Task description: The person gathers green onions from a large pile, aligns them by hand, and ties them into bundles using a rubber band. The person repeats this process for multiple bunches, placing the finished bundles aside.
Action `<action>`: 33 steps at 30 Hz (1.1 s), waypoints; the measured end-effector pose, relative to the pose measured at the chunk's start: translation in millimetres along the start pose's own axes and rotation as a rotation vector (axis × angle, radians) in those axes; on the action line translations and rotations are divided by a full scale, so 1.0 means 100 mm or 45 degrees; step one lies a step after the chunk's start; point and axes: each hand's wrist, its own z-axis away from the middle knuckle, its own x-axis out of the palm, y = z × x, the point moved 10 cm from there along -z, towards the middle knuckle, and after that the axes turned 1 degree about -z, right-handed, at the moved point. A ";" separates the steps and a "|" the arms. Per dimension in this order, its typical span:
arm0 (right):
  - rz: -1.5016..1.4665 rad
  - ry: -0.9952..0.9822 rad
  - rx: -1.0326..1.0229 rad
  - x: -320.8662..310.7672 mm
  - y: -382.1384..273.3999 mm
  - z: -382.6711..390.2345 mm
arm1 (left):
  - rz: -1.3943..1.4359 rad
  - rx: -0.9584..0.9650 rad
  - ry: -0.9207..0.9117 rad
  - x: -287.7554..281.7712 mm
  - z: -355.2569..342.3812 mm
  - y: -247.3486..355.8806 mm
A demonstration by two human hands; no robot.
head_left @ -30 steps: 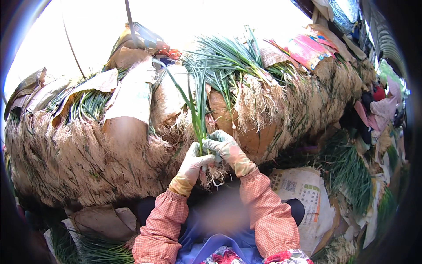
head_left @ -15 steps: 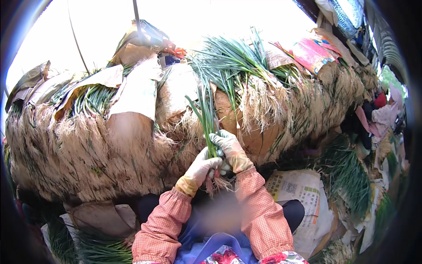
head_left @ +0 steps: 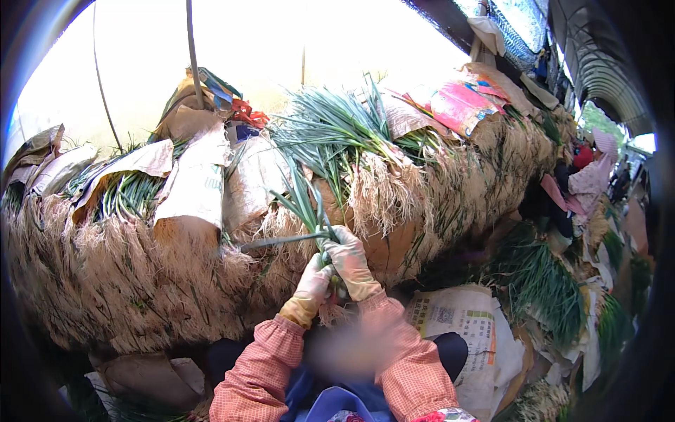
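Note:
In front of my lap, both gloved hands are closed around a small bunch of spring onions [head_left: 302, 205]. My left hand [head_left: 313, 280] grips it low, near the roots that hang just below. Slightly higher and to the right, my right hand [head_left: 349, 257] has its fingers wrapped at the stems. One long green leaf [head_left: 274, 243] sticks out sideways to the left from the right hand's fingers. Beyond the hands, a larger bundle of spring onions [head_left: 330, 130] lies on top of the heap, its pale roots facing me.
A long heap of stacked spring onions [head_left: 140, 281] runs across, covered in places by paper sacks [head_left: 193, 179]. A printed sack [head_left: 457, 330] lies right of my knee, beside more spring onions [head_left: 541, 281]. Another person [head_left: 590, 176] is at the far right.
Both hands still hold the bunch. A leaf that stood with the others now points sideways to the left at my right hand. The view has shifted, so the heap appears lower and further left.

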 end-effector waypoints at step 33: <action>1.668 0.198 -0.085 -1.89 -0.68 -1.32 | 0.712 0.252 -0.257 0.13 -0.21 0.73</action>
